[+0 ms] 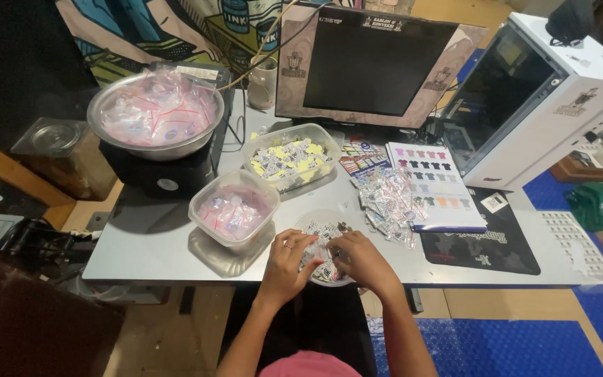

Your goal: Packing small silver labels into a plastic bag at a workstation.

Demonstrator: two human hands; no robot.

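Two hands work over a small clear dish of printed pieces at the table's near edge.

The left hand [289,257] and right hand [361,257] meet above the clear dish [322,222], fingers curled together on a small clear packet [321,253]; what the packet contains is too small to make out, and the hands hide most of the dish. A square tub of pink-tinted packets [234,207] sits just left, a heap of loose packets [387,199] just right. The grey table [155,241] lies bare at the near left; the dish overhangs its front edge.
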